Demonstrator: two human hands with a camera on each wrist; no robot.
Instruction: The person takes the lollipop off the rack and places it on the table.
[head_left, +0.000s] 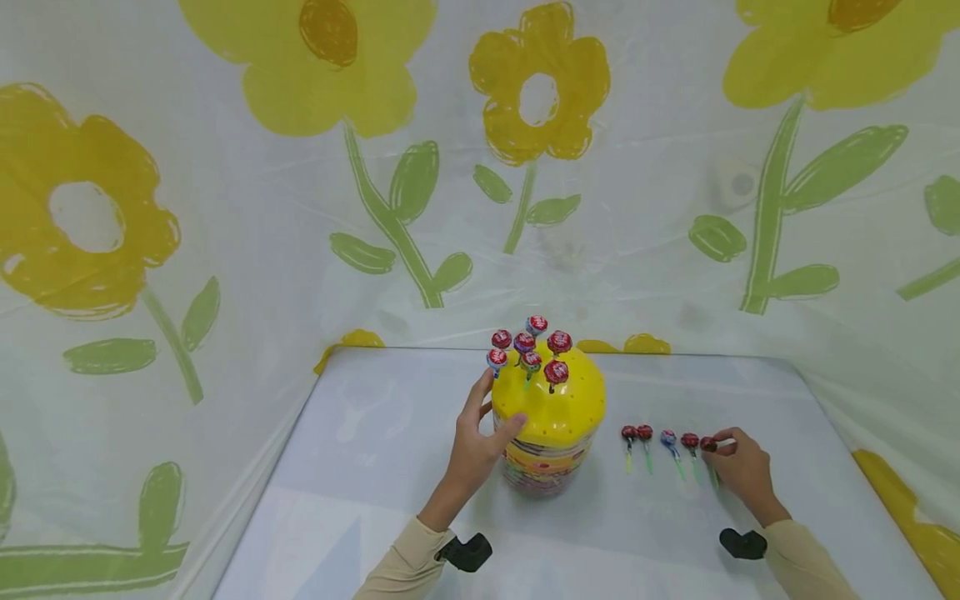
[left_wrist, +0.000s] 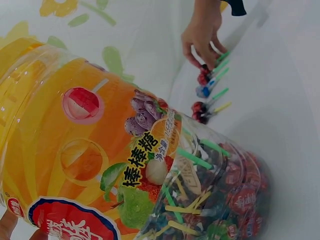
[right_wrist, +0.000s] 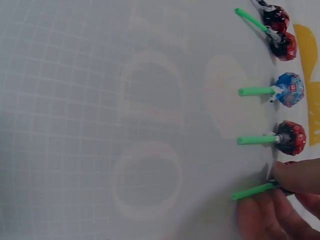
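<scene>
A clear candy jar (head_left: pixel 546 477) with a yellow lid (head_left: pixel 573 404) stands upright on the table, full of wrapped lollipops. Several lollipops (head_left: pixel 559 342) stick up out of the lid, mostly toward its back and left. My left hand (head_left: pixel 474 446) grips the jar at its lid, thumb at the front and fingers round the left side. To the right, my right hand (head_left: pixel 741 468) pinches the wrapped head of a lollipop (right_wrist: pixel 255 190) with a green stick, at the right end of a row. That head is mostly hidden by the thumb and fingers.
Left of the right hand, several more lollipops lie in the row, among them a blue one (head_left: pixel 670 439) and a red one (head_left: pixel 690 442). The white table (head_left: pixel 360 467) meets a flower-printed curtain (head_left: pixel 630 208) at its back and sides.
</scene>
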